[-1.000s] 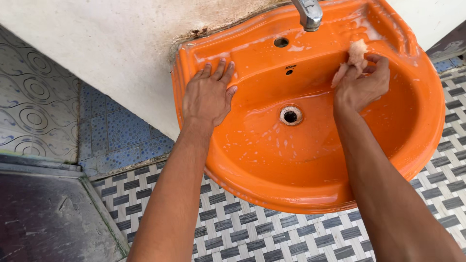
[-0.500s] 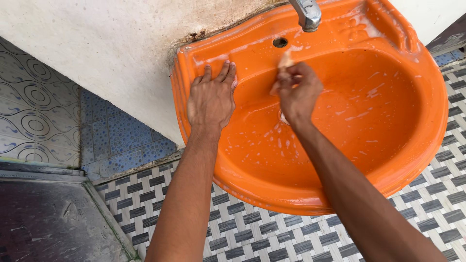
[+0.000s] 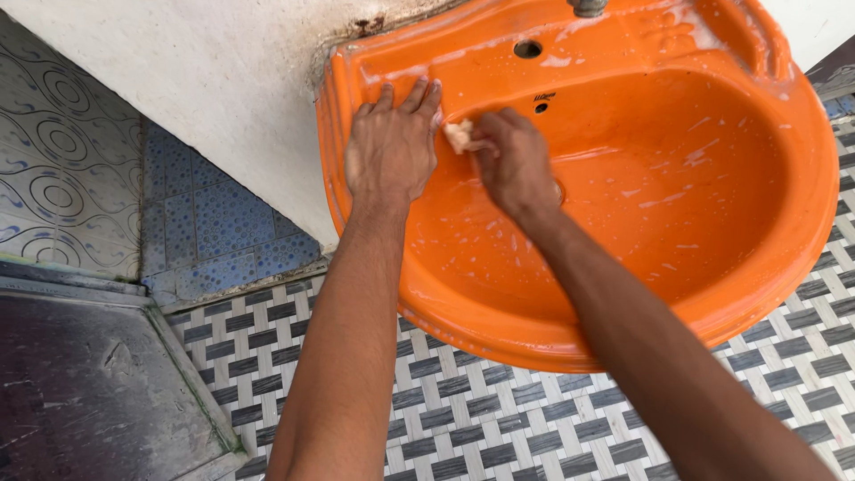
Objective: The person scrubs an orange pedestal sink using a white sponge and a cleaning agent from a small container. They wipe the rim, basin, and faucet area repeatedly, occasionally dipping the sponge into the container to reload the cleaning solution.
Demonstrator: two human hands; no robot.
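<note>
An orange wall-mounted sink (image 3: 766, 223), streaked with white suds, fills the upper right. My left hand (image 3: 392, 147) lies flat with fingers spread on the sink's left rim. My right hand (image 3: 517, 165) is inside the bowl, closed on a small pale scrubbing pad (image 3: 459, 135) pressed against the bowl's upper left wall, right beside my left hand's fingers. My right hand hides most of the drain. The metal tap's tip (image 3: 588, 7) shows at the top edge above the bowl.
A white, stained wall (image 3: 205, 80) runs behind the sink. Patterned wall tiles (image 3: 62, 160) and blue tiles (image 3: 214, 232) are at left. Woven grey-and-white floor tiles (image 3: 481, 419) lie below the sink, and a dark raised slab (image 3: 89, 383) is at lower left.
My right hand has carried the pad from the bowl's right side across to the upper left wall, beside my left hand. My left hand has stayed on the rim.
</note>
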